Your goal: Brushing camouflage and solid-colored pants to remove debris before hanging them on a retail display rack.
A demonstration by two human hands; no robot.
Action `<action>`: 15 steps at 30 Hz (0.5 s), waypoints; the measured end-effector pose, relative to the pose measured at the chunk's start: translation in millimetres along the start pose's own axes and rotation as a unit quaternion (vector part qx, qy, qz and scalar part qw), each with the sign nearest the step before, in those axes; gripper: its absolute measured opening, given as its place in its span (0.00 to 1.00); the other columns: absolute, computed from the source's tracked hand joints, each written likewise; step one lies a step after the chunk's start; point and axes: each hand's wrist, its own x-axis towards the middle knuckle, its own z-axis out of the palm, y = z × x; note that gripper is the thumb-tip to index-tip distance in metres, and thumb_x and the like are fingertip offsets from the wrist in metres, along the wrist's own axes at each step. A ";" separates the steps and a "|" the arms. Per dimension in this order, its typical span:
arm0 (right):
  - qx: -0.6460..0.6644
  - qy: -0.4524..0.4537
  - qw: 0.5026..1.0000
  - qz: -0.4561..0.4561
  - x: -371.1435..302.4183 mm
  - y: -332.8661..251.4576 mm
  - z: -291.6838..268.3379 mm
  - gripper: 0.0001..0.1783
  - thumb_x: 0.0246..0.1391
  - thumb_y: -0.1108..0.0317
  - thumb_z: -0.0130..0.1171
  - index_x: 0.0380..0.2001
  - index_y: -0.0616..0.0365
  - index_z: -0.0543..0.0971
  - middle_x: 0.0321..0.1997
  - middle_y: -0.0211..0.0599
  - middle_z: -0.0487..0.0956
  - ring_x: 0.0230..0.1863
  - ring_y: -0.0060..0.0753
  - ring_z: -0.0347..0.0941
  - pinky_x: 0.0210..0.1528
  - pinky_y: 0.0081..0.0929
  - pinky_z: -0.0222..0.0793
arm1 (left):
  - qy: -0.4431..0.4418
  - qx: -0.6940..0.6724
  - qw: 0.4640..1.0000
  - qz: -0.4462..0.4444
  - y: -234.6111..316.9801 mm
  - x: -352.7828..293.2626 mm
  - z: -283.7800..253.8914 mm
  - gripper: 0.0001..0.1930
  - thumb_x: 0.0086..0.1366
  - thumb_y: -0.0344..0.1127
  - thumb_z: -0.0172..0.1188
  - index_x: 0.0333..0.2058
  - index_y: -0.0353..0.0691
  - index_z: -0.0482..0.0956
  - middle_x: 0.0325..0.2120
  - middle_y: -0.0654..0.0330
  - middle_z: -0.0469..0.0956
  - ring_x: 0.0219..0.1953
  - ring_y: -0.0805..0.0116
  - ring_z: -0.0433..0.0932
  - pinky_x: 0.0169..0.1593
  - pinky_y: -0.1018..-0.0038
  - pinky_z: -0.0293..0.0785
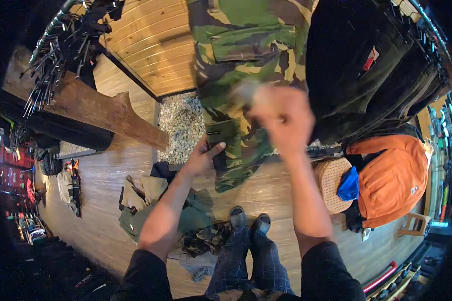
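Near the pebble-filled bed (180, 166), left hand (202, 155) grips camouflage garment (241, 70); right hand (286, 113) clenches blurred object (247, 91).

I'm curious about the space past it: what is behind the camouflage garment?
Past the left edge of the camouflage garment, pale pebbles and a wooden plank panel show. Whatever lies directly behind it is covered, so I can't tell.

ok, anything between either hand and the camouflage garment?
Left hand: nothing visible; its thumb overlaps the edge of the camouflage garment. Right hand: a pale grey object seems to sit between it and the garment, too blurred to identify.
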 end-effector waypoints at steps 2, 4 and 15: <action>0.042 -0.083 0.995 -0.020 -19.8 -2.0 15.4 0.10 0.47 0.71 0.70 0.35 0.59 0.83 0.41 0.40 0.81 0.41 0.36 0.76 0.48 0.31 0.71 | 0.025 0.023 0.999 -0.004 -2.1 -7.5 -16.3 0.22 0.67 0.36 0.62 0.57 0.37 0.67 0.51 0.62 0.75 0.52 0.72 0.71 0.59 0.72 0.66; -0.095 -0.014 0.993 0.063 -49.2 54.3 4.7 0.11 0.49 0.70 0.69 0.36 0.60 0.82 0.39 0.38 0.80 0.41 0.34 0.76 0.47 0.30 0.71 | 0.026 -0.033 0.999 0.018 5.2 -2.0 -4.9 0.22 0.67 0.35 0.61 0.58 0.38 0.68 0.51 0.62 0.76 0.52 0.71 0.72 0.59 0.71 0.66; 0.450 -0.167 0.639 0.601 -173.5 122.0 -3.7 0.21 0.53 0.66 0.68 0.50 0.61 0.79 0.41 0.29 0.80 0.42 0.22 0.73 0.44 0.23 0.70 | 0.071 -0.015 0.997 -0.040 1.3 -4.9 -23.8 0.21 0.67 0.35 0.62 0.56 0.40 0.70 0.51 0.62 0.76 0.52 0.70 0.74 0.55 0.69 0.71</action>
